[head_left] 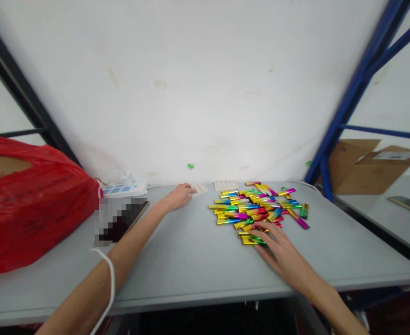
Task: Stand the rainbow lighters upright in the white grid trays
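My left hand (pixel 179 197) reaches to the back of the table. Its fingers are stretched out at the left edge of a small white tray (pixel 200 188) with rows of small compartments; a firm grip does not show. My right hand (pixel 276 249) is over the near edge of a pile of shiny flat metallic bars (pixel 260 204), coloured gold, blue, green, red and purple. Its fingers are spread, with fingertips and thumb around a few gold-green bars (pixel 252 239). Whether they press on a bar is hard to see. Behind the pile lies a second white tray (pixel 226 185).
A red plastic bag (pixel 37 204) stands at the left. Near it are a white power strip (pixel 126 189) and a dark flat device (pixel 131 218), partly blurred. A white cable (pixel 112 274) crosses my left forearm. Blue shelf posts (pixel 347 102) and a cardboard box (pixel 372 170) are right.
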{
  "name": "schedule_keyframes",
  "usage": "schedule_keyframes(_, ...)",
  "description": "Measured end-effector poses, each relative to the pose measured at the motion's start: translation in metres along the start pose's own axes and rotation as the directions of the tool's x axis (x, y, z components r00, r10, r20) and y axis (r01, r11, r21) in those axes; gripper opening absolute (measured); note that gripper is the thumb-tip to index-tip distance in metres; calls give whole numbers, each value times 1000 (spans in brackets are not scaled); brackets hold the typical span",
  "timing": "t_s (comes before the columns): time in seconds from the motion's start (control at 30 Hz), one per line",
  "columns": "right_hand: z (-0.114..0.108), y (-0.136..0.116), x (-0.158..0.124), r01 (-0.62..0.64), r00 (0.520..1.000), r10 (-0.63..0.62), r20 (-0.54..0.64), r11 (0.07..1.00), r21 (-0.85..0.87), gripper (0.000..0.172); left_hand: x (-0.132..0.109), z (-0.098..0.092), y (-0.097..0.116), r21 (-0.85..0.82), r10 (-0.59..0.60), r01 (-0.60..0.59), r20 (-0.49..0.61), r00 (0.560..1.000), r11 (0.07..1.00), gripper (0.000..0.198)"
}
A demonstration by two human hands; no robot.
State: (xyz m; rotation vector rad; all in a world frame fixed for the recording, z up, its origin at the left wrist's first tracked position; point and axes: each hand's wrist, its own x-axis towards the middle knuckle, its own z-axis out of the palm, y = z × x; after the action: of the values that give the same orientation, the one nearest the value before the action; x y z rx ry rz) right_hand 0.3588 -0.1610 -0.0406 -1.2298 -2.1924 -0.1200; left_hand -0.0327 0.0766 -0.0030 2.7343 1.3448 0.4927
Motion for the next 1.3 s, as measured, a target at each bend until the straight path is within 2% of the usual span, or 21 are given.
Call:
schedule_keyframes(0.13,2,-1,-1,1,1000,-1,-25,1000,-8,33,3,6,1,18,40,-40,-4,999,999,36)
schedule_keyframes(0.4,1,-2,-2,-32,999,31,-37,999,-17,35,42,22,8,47,42,-39,-76,996,998,27)
schedule_keyframes(0.57,1,-2,-3,-36,999,35,-36,999,-16,35,50,29,35,77,70,-60,-131,989,995,38)
schedule_keyframes(0.73,0,-3,-2,-38,998,37,-58,999,-28,38,76,38,60,82,100,-91,-116,988,992,19)
schedule_keyframes(0.83,-2,-3,-1,-20,998,18,-67,999,-32,41,89,40,65,71,102,-95,-111,989,993,8)
schedule_keyframes(0.93,-3,-4,1,24,996,-27,-85,999,-32,34,92,38,70,51,111,-106,-120,987,993,5)
schedule_keyframes(1.03,-4,-4,2,82,989,-86,-122,996,-35,21,86,28,73,20,126,-125,-137,982,992,8)
schedule_keyframes(1.13,-4,-3,1,101,984,-107,-144,994,-49,17,64,8,75,-13,132,-136,-171,976,991,10)
schedule_keyframes(1.2,-4,-3,0,95,986,-102,-135,994,-57,18,37,-11,75,-32,120,-128,-201,972,991,13)
schedule_keyframes(1.3,-2,-2,1,95,985,-103,-136,994,-61,16,-23,-41,77,-120,107,-133,-199,974,984,19)
